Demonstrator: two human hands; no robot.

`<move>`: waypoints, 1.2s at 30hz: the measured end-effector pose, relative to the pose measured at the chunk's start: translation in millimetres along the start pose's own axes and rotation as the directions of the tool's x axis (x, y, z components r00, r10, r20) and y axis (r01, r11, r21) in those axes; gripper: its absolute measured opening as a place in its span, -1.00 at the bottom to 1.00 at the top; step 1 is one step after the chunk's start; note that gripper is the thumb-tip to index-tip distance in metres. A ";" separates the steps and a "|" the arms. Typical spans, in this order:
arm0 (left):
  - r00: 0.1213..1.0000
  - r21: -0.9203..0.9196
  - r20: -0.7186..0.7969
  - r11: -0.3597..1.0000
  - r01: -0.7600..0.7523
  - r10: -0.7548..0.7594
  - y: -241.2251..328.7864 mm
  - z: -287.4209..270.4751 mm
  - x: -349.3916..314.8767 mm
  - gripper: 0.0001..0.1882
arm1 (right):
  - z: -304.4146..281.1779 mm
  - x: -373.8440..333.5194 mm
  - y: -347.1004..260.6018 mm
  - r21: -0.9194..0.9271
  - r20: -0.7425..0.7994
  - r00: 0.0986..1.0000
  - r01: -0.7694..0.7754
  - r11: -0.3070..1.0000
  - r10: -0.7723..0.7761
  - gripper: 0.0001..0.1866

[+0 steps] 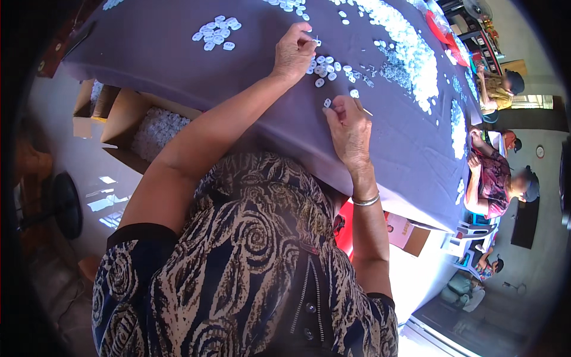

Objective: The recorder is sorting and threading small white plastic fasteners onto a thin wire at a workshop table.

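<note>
My left hand (294,55) is closed in a pinch above the purple tablecloth (148,47), with a small white plastic piece (317,42) at its fingertips. Nearer to me, my right hand (350,128) pinches a white oval plastic piece (327,103) between thumb and finger. A thin pale stick (367,112) shows at this hand's right side; its kind is unclear. Between the hands lies a loose group of white oval pieces (322,68). Beside that group, small metal bits (367,72) are scattered. One more oval piece (354,93) rests just beyond my right hand.
A large heap of white pieces (410,47) spreads along the table's right part. A smaller oval pile (215,33) lies at the far left. Below the table's edge stands a cardboard box (128,119) of white pieces. Several people (496,178) sit along the right.
</note>
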State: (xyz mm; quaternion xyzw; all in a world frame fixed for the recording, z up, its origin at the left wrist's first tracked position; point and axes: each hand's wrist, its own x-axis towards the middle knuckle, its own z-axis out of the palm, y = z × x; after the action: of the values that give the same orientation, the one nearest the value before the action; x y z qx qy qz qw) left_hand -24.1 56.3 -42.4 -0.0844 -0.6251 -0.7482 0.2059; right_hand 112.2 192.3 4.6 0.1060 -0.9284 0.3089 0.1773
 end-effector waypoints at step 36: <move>0.997 -0.042 0.017 0.996 0.082 -0.081 7.0 -2.8 -5.1 -0.69 | 35.5 40.1 32.3 -0.045 -0.038 0.999 0.009 0.999 -0.011 -0.86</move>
State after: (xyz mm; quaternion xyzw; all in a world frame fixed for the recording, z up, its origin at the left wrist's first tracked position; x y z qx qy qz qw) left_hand -16.3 53.6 -38.7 -0.0691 -0.6136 -0.7683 0.1685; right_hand 56.3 192.5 -23.5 0.1006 -0.9310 0.2890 0.1991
